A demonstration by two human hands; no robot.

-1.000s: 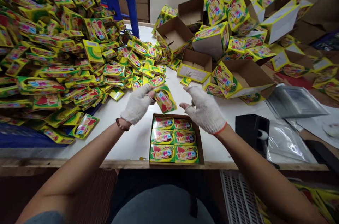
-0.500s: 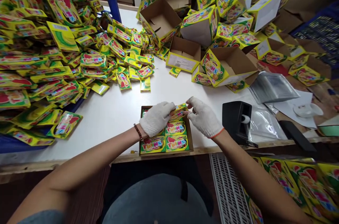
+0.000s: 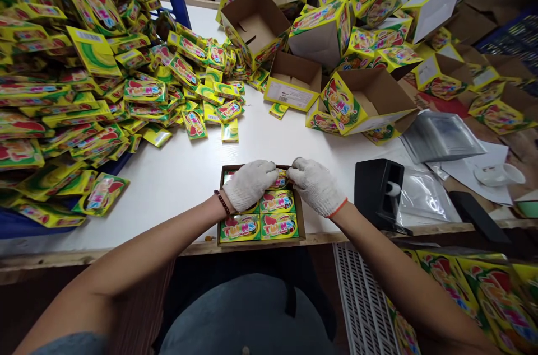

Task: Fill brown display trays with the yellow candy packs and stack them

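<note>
An open display carton [image 3: 302,234] stands at the table's front edge, with small TWINS boxes [image 3: 279,226] lying face up in rows inside it. My left hand [image 3: 251,184], in a white knit glove, lies over the carton's far part, fingers curled onto one small TWINS box [image 3: 280,179] in the far right spot. My right hand [image 3: 316,184], also gloved, reaches over the carton's right wall, its bent fingers closed at the right end of that same box. The gloves partly cover this box and the ones beside it.
A large heap of small TWINS boxes [image 3: 145,90] covers the left side. Several brown-lined open cartons [image 3: 380,97] are piled at the back right. A black tape dispenser [image 3: 374,192], clear plastic bags [image 3: 441,136] and a white cup [image 3: 500,174] lie to the right.
The small box between my hands has gone down into the carton's far right spot. My right hand has moved slightly left and its fingers have drawn in.
</note>
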